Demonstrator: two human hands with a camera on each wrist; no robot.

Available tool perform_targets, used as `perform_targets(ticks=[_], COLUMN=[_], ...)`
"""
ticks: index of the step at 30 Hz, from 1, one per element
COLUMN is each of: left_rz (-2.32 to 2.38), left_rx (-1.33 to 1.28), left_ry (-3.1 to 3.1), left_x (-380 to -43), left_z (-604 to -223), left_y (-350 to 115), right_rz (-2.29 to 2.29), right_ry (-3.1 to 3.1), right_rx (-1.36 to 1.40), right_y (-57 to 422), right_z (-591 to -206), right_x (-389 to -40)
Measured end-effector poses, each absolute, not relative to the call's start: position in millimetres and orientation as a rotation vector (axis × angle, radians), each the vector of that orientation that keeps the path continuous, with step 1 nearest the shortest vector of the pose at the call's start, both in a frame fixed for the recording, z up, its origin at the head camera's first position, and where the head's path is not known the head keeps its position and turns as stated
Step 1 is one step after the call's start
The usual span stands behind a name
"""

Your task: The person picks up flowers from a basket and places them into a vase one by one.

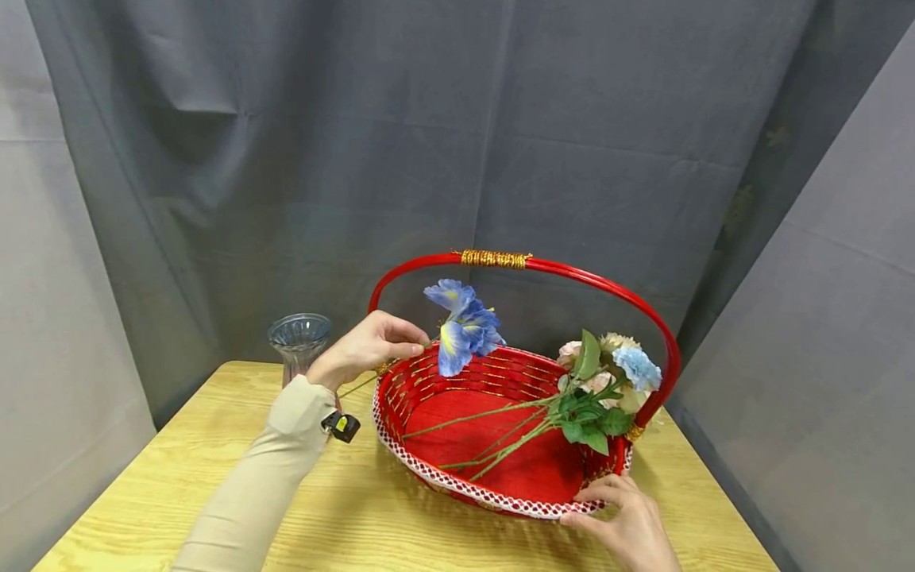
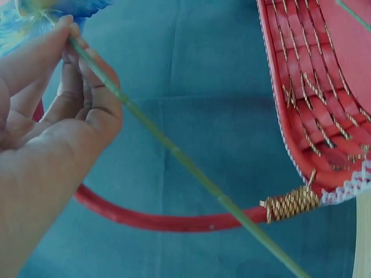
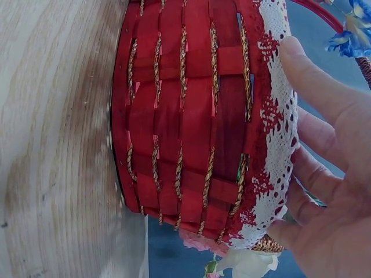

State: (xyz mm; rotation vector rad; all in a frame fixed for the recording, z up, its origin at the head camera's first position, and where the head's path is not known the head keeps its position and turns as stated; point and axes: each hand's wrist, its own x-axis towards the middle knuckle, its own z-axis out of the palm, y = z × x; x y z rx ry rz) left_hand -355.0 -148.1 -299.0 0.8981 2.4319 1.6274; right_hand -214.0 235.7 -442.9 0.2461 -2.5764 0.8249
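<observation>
A blue iris (image 1: pixel 465 327) with yellow-streaked petals hangs over the far left side of a red woven basket (image 1: pixel 429 477). My left hand (image 1: pixel 372 345) pinches its green stem (image 2: pixel 174 149) just below the bloom, between thumb and fingertips. The rest of that stem slants down past the basket's left rim. At the near right, my right hand (image 1: pixel 622 516) grips the white lace rim (image 3: pixel 278 127), thumb outside and fingers over the inner side. Inside the basket, a light blue flower (image 1: pixel 638 368) and several pale blooms lean at the right, their stems across the red bottom.
A clear glass vase (image 1: pixel 300 338) stands at the back left of the wooden table (image 1: pixel 343 508), partly behind my left wrist. The basket's tall red handle (image 1: pixel 593 280), wrapped in gold cord, arches over the flowers. Grey curtains (image 1: pixel 357 159) hang behind and at the sides.
</observation>
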Motion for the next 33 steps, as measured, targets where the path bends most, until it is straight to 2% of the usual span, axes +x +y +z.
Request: perform_targets(ticks=[12, 23, 33], left_rz=[1.727, 1.921, 2.132], left_rx=[0.761, 0.683, 0.571], left_ry=[2.488, 2.473, 2.403], left_x=[-352.0, -351.0, -353.5], left_z=[-289.8, -274.2, -262.5], left_y=[-179.0, -197.1, -208.1], right_rz=[0.815, 0.671, 0.642], right_ry=[-2.546, -2.336, -2.234], right_rx=[0.296, 0.542, 0.540], right_y=[236.0, 242.6, 244.4], right_z=[-443.2, -454.5, -465.2], right_x=[-214.9, -216.5, -217.6])
